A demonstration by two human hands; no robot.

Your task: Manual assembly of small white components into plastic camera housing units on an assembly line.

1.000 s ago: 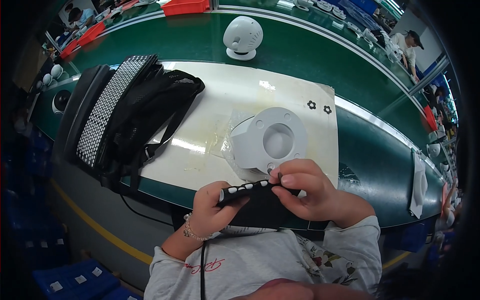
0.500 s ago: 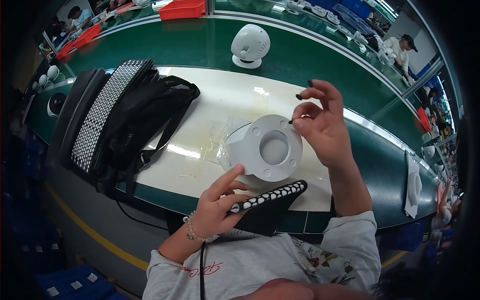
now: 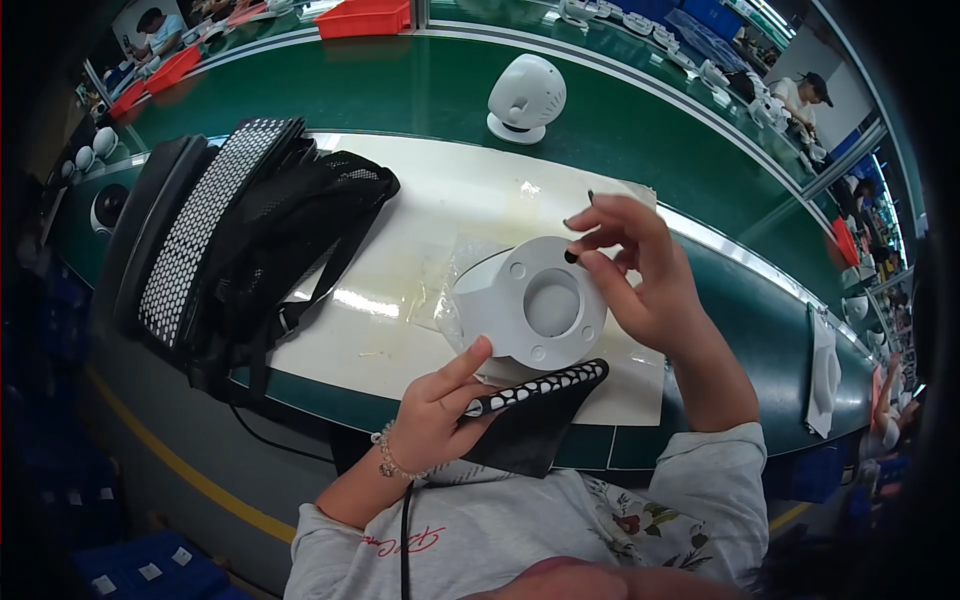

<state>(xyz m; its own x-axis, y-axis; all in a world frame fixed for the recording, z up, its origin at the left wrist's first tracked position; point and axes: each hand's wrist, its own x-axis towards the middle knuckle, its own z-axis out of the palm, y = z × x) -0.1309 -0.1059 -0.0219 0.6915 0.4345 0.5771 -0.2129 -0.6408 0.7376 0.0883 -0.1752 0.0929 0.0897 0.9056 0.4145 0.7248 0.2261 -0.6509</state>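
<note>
A white rounded housing (image 3: 490, 290) with a round opening and small round recesses in its ring-shaped face lies in front of me on clear plastic wrap (image 3: 448, 290). My left hand (image 3: 437, 405) grips a black sheet (image 3: 540, 388) patterned with white cells, bent or folded lengthwise. Its extended index finger touches the housing's near side. My right hand (image 3: 645, 270) is over the housing's far right rim, thumb and finger pinched together at a small black piece (image 3: 571, 256) by one recess. Whether that piece is a pad or a dark fingernail is hard to tell.
To the left lies a heap of black mesh cloth (image 3: 290, 215) with straps and a white-dotted sheet (image 3: 215, 225). A white fan-like device (image 3: 527, 98) stands on the green bench beyond the pale mat (image 3: 400, 170). Red bins (image 3: 362, 18) and co-workers are farther off.
My right hand has come down and toward me, its thumb and finger now at the rim. The housing has shifted slightly right, and the black sheet has tilted a little.
</note>
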